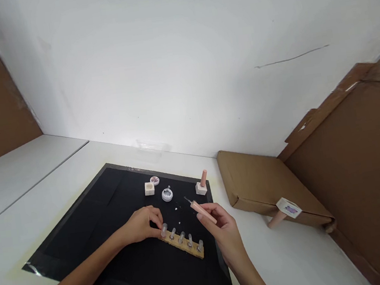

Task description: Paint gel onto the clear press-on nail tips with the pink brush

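Observation:
A yellowish strip stand (192,249) carries several clear false nails standing in a row on the black mat (91,221). At its left end, my left hand (143,226) is closed, with thumb and fingers on the leftmost false nail (164,230). My right hand (224,229) grips the pink cap of a nail polish brush (203,211) above the mat. The brush tip points up and left, away from the nails. Behind it are an uncapped white polish bottle (149,189) and a small round jar (167,195).
A patterned round lid (155,180) lies beside the uncapped bottle. Another polish bottle (201,188) with a pink cap stands at the mat's back right edge. Further right, a third bottle (288,208) lies tipped against a cardboard box (260,175). A white wall (165,61) rises behind.

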`<state>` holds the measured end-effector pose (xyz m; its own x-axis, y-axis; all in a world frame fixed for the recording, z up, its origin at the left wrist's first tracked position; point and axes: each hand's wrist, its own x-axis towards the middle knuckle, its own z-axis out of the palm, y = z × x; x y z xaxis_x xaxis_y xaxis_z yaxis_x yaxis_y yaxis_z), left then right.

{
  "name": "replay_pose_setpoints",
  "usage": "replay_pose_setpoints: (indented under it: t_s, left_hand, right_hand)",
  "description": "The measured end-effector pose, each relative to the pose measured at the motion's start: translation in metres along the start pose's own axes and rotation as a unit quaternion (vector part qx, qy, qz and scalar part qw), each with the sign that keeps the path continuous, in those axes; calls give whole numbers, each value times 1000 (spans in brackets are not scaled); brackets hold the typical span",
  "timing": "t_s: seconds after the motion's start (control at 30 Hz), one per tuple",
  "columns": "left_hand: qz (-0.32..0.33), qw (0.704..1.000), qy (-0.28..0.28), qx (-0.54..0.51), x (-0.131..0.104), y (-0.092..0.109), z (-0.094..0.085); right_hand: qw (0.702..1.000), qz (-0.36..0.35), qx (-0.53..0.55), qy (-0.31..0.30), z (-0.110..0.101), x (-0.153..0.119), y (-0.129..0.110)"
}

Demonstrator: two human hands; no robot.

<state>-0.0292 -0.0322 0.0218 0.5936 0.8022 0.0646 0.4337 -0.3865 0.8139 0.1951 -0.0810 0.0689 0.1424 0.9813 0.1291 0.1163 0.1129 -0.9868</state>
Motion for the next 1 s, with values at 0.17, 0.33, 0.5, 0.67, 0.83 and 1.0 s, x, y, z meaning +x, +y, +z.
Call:
replay_pose_setpoints:
  t_s: [0.17, 0.33, 0.5, 0.67, 0.83, 1.0]
  left_hand:
    - [19, 1000, 8, 4, -3, -1, 2]
    - [26, 999, 19, -9, -4, -6, 5]
    - [23, 998, 33, -46, 0, -8, 5]
    - [24, 992, 79, -100, 0, -2, -1]
    - [61, 984, 126, -112, 7, 32, -28]
    - [119, 973, 159, -115, 26, 88, -68]
  right_hand:
    - [1000, -2, -8, 3, 0, 2, 2]
    - [1000, -1, -20, 5, 0, 4, 5]
    - [999, -4, -35, 9, -1, 6, 4]
    - [998, -18, -49, 22, -6, 7, -4]
    - [997, -45, -56, 16, -11, 17, -37]
    - [991, -116, -58, 20, -11, 30, -100]
